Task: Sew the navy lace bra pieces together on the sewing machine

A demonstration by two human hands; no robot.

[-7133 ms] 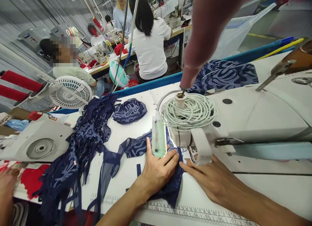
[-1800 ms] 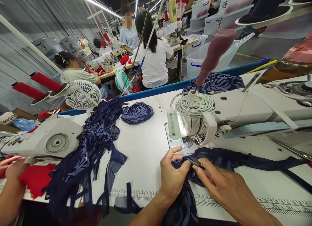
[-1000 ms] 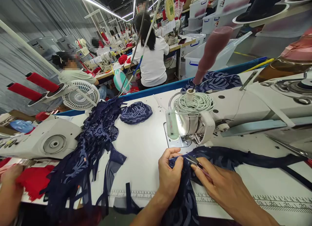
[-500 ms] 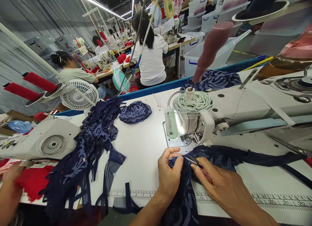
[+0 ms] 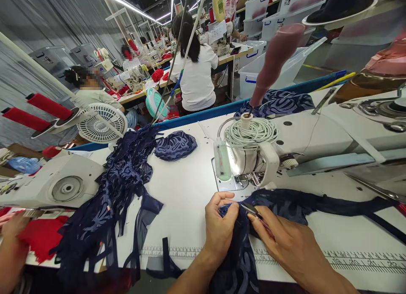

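Note:
My left hand [image 5: 219, 228] is closed on a navy lace garment [image 5: 242, 254], pinching its edge between thumb and fingers. Part of the garment hangs over the table's front edge, and a long navy strap [image 5: 345, 203] runs off to the right. In my right hand [image 5: 287, 239] is a pair of thread snips [image 5: 251, 209], blades pointing left at the pinched edge, close to my left thumb. Whether the blades touch the fabric I cannot tell. Just beyond my hands is the sewing machine's needle area [image 5: 244, 180], lit by a small lamp.
A navy lace cup piece [image 5: 176, 146] lies beside a heap of navy lace garments [image 5: 127, 175] on the left. Scissors [image 5: 376, 187] lie at right by the machine body [image 5: 317, 133]. A printed ruler [image 5: 358, 262] edges the table. At far left, another person's hand [image 5: 14, 226] touches red fabric.
My hands, the snips and the garment look almost the same. The view has shifted slightly. A co-worker's arm now shows beside the machine in the background.

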